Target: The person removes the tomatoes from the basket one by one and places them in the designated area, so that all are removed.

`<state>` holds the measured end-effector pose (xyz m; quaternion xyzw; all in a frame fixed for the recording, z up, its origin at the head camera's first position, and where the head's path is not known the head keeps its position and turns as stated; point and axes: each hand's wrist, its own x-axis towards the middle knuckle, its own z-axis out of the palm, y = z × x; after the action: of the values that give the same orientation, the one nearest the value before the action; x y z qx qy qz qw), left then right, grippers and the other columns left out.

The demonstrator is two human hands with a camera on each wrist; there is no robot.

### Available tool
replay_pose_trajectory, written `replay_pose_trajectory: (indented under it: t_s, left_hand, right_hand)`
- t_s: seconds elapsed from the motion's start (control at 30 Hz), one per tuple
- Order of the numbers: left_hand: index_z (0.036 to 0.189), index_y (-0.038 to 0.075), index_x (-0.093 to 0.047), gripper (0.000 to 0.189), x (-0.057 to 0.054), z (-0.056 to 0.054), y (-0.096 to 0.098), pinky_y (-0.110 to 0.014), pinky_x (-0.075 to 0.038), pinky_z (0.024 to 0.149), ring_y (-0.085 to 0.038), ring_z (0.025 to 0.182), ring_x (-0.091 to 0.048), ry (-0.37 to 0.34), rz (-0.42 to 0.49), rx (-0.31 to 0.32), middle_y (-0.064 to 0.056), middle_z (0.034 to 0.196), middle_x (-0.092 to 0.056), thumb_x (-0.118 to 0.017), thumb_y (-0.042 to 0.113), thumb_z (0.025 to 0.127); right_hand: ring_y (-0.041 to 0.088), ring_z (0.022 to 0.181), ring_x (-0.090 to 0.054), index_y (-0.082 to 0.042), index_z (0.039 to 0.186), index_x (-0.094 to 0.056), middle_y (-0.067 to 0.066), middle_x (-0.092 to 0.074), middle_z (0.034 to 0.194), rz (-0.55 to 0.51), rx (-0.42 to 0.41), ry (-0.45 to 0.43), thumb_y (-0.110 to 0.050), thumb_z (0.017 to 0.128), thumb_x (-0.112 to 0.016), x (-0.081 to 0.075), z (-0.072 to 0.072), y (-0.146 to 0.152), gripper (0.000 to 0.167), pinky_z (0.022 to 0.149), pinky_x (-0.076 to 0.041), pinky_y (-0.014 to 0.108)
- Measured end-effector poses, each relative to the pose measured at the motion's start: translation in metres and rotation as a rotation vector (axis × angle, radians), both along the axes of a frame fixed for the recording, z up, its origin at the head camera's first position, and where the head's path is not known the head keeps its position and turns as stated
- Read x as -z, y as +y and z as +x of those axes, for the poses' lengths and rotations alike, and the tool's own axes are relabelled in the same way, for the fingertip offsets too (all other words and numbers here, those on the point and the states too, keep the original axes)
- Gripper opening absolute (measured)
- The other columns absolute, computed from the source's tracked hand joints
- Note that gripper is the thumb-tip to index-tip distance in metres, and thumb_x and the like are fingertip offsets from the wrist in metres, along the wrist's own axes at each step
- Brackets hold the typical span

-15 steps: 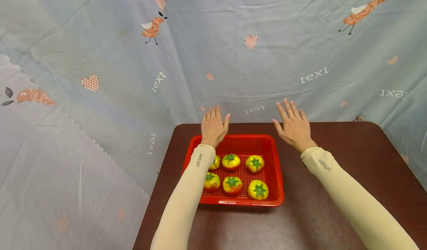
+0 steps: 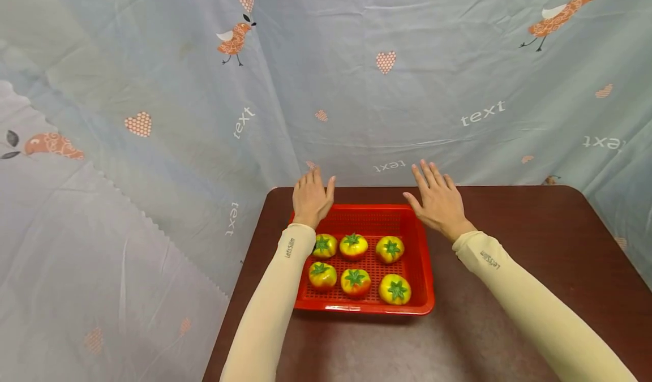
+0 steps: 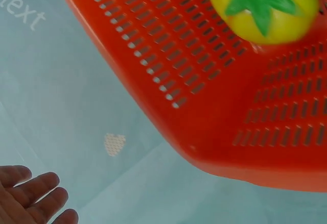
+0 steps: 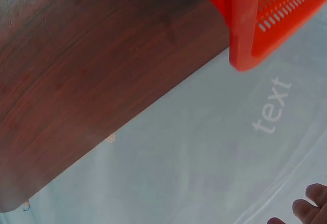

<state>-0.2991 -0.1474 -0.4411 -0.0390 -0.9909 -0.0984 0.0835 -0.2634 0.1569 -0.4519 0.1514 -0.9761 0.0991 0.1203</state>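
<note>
In the head view a red plastic basket (image 2: 419, 240) stands on the dark table, with several yellow-and-red tomato-like fruits (image 2: 355, 283) with green leafy tops inside. My left hand (image 2: 311, 198) is over the basket's far left corner, fingers extended and holding nothing. My right hand (image 2: 439, 204), fingers straight and spread, hovers just off the far right corner. The left wrist view shows the basket's corner (image 3: 204, 157), one fruit (image 3: 260, 9) and the left fingers (image 3: 38, 196). In the right wrist view the basket's corner (image 4: 245, 40) and a few right fingertips (image 4: 306, 208) appear.
The dark reddish-brown table (image 2: 509, 246) extends to the right of the basket and in front of it. A pale grey-blue curtain (image 2: 336, 59) with birds, hearts and lettering hangs right behind the table and along its left side.
My left hand has shifted left and slightly down, uncovering more of the left-hand fruits. My right hand has moved left and a little down, closer to the basket. The basket stays in place.
</note>
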Motion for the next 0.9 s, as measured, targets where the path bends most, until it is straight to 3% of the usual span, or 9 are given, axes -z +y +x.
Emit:
replay_pose_trajectory:
  t_s: [0.47,0.9]
  left_hand:
    - [0.151,-0.002,-0.028,0.074,0.010,0.011,-0.035,-0.050,-0.025,0.119,-0.038,0.139,-0.038,-0.040,0.013,-0.066,-0.022,0.149,-0.041,-0.016,0.054,0.104]
    - [0.151,-0.004,-0.027,0.076,0.027,0.021,-0.065,-0.051,-0.023,0.119,-0.040,0.141,-0.035,-0.098,-0.008,-0.114,-0.024,0.150,-0.039,-0.017,0.055,0.104]
  right_hand:
    - [0.031,0.151,-0.017,-0.012,0.157,-0.019,0.013,-0.018,0.163,0.041,-0.056,-0.053,-0.052,0.101,-0.040,0.017,0.009,-0.018,0.072,0.120,-0.020,0.053]
    - [0.030,0.150,-0.021,-0.010,0.156,-0.024,0.013,-0.022,0.163,0.089,-0.105,-0.098,-0.056,0.099,-0.041,0.038,0.016,-0.029,0.075,0.120,-0.021,0.051]
